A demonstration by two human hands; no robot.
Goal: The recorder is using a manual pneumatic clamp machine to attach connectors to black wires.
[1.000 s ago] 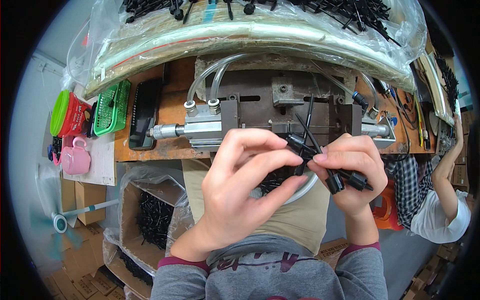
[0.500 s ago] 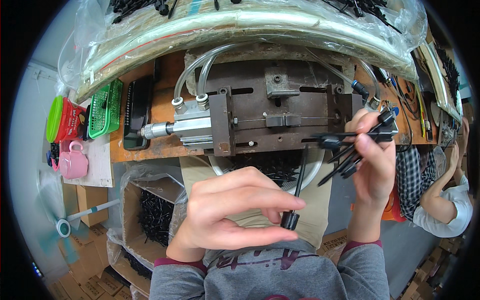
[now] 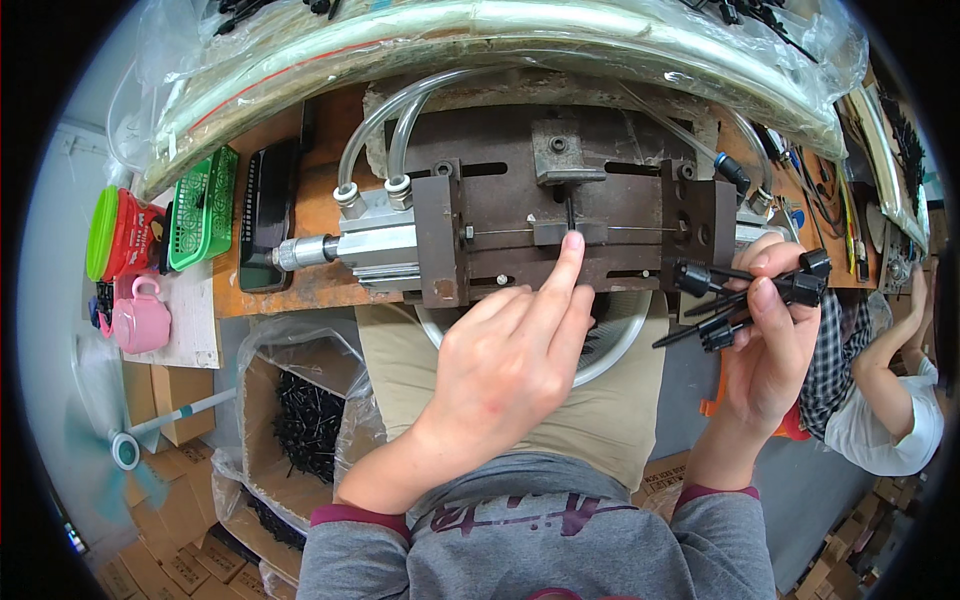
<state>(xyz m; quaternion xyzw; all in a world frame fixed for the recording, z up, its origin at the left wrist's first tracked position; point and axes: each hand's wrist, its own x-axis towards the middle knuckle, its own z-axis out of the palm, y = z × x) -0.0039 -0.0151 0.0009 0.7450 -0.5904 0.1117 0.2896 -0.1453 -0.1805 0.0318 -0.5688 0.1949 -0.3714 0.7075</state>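
Note:
My left hand reaches over the near edge of a dark metal clamping fixture. Its index finger is stretched out, the tip touching the small centre block where a thin black plastic stem points away from me. The other fingers bend below, and I see no pinch around the stem. Whatever lies beneath the fingertip is hidden. At the fixture's right end, my right hand pinches a bunch of black plastic stems with knobbed ends between thumb and fingers.
Left of the fixture are a silver air cylinder, a black tray and a green basket. Below stands a lined carton of black pieces. Clear hoses arch behind. Another person sits at the right.
My left hand has moved forward from near my lap to the fixture's centre, and the stem it pinched is now at the block. My right hand shifted slightly right and down with its bunch.

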